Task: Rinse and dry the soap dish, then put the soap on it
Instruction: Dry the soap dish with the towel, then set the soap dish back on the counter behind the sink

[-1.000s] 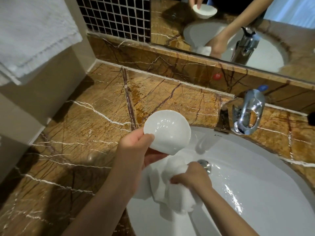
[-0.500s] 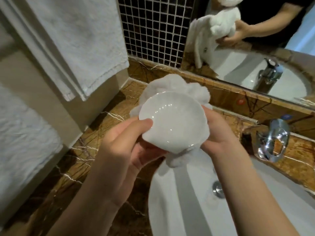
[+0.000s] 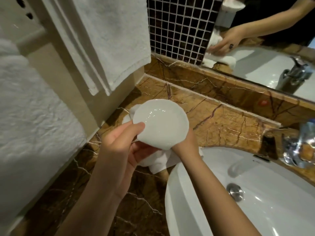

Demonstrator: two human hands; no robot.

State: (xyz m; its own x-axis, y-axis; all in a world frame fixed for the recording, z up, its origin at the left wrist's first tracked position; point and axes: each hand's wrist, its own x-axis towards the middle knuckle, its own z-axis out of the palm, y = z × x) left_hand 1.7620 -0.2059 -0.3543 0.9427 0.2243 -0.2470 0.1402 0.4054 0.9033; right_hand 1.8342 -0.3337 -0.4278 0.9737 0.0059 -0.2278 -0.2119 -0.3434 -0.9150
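Your left hand pinches the glossy shell-shaped soap dish, hollow facing up; your right hand grips the fluffy white cloth beneath.

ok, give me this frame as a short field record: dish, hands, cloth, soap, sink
dish: white shell-shaped dish, held above the counter, hollow up, empty
left hand: left hand pinches the dish rim with the thumb on top
right hand: right hand under the dish, pressing the cloth to its underside
cloth: white cloth bunched below the dish
soap: not in view
sink: sink at lower right, tap blurred
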